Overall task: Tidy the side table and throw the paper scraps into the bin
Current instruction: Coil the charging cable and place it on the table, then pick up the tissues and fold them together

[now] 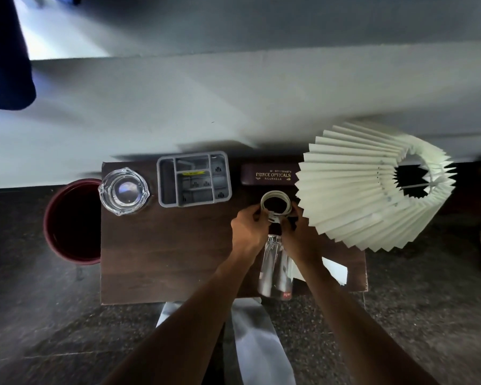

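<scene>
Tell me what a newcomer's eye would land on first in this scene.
The big pleated white lampshade at the table's right edge dominates. Next come the two hands at mid-table, gripping a coiled white cable above a clear glass bottle. To the left, a glass ashtray glints at the table corner beside a dark red bin on the floor.

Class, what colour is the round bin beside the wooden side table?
Dark red round bin, seen in the head view.
</scene>
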A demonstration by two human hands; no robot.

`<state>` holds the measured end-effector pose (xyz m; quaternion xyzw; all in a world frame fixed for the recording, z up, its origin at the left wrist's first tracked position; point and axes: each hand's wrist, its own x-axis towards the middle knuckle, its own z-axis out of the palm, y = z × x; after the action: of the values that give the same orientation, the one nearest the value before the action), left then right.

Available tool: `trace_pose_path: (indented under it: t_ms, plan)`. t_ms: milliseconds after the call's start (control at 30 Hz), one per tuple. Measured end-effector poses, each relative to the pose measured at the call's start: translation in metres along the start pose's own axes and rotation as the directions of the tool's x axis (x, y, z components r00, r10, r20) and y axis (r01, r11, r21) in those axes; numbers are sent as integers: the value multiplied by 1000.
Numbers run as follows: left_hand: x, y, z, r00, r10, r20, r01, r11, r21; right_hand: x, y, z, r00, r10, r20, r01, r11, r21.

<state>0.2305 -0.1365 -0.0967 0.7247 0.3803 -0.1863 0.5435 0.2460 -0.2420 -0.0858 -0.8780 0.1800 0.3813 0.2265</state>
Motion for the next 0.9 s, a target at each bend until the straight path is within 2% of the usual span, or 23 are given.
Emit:
trace_pose_path:
  t_ms: [67,267,400,567,600,700,767,833,900]
  plan:
    - [1,0,1,1000,24,4,-24,999,24,3,0,-2,999,30,30,-29,999,-44]
    - [0,0,1,997,71,30,-73,995,65,12,6,-1,996,73,49,-74,997,4]
    - [1,-2,-2,994,96,53,-101,991,85,24,11,6,992,-36,-119,41,998,38]
    - [4,-10,-12,997,43,66,-50,993,106,24,14,9,977,-44,-208,78,985,155]
    - [3,-13,-18,998,34,54,-41,992,118,20,14,8,969,-72,-235,106,985,135]
    - [-8,-24,-41,995,45,-90,-34,992,120,3,9,10,940,-197,-277,194,980,-37]
    - [-21,-30,-63,953,32,-301,-21,999,41,-14,-5,15,896,-295,-331,303,953,-28]
    - [-31,-32,-88,829,40,-558,-48,999,0,-30,-23,23,850,-381,-362,430,901,60]
    - [-34,-30,-115,684,78,-726,-98,995,14,-40,-45,30,849,-412,-330,484,856,178]
